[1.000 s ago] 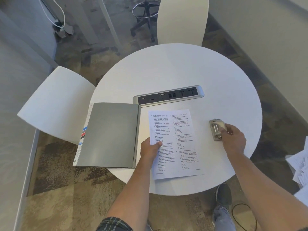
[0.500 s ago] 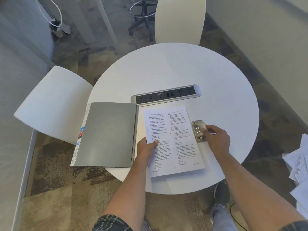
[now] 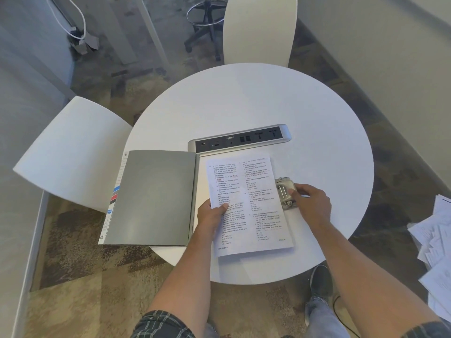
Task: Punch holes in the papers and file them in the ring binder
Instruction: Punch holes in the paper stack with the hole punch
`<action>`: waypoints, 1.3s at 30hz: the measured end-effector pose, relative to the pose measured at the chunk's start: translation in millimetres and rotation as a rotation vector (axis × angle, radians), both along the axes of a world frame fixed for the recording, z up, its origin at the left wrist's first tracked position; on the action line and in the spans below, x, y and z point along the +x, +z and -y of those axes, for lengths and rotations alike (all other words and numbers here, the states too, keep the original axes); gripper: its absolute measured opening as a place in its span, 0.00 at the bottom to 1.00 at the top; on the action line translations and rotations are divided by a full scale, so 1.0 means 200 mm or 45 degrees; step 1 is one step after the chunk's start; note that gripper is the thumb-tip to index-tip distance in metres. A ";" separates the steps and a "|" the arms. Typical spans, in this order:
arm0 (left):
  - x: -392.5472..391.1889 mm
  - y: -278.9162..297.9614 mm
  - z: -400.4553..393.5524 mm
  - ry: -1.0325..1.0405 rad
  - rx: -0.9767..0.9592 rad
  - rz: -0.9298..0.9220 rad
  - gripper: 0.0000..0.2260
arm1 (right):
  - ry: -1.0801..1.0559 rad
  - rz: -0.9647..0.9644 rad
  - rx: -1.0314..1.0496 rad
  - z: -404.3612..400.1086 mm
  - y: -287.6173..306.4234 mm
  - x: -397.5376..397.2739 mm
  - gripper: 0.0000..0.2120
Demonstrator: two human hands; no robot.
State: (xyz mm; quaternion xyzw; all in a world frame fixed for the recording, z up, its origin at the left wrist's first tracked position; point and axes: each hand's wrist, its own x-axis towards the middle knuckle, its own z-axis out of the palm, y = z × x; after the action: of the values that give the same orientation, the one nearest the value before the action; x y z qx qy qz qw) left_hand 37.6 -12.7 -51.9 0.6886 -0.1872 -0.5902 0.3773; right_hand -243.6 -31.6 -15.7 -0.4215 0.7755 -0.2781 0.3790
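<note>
On the round white bench (image 3: 317, 113), your left hand (image 3: 211, 215) pinches the unpunched printed sheet (image 3: 246, 203); your right hand (image 3: 311, 200) grips the metal punch (image 3: 284, 192) at its edge; the grey binder (image 3: 153, 196) awaits filing

Soft, even daylight, perhaps from the right; the white desk (image 3: 244, 98) shines faintly, shadows are weak, and wide-angle bending warps the edges.

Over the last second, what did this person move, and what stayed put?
The right hand slid the metal hole punch leftward across the table, from well clear of the papers to their right edge, gripping it throughout. The left hand kept holding the papers' left edge. The grey binder lay unchanged on the left.
</note>
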 end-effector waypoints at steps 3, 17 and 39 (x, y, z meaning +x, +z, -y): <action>-0.01 0.00 0.01 0.003 0.003 0.000 0.10 | 0.005 -0.006 -0.009 0.00 0.00 0.00 0.10; -0.07 0.00 0.01 -0.109 -0.057 0.310 0.08 | 0.009 -0.035 0.004 -0.01 0.01 0.01 0.10; -0.08 0.04 -0.07 -0.090 -0.085 0.394 0.07 | 0.003 -0.038 0.016 0.00 0.01 0.01 0.11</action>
State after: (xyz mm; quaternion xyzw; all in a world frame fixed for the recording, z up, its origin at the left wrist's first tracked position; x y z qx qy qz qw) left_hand 21.7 0.5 -44.4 0.7513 -0.2868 -0.4835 0.3457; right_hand -242.3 -31.9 -14.5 -0.4243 0.7821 -0.2665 0.3704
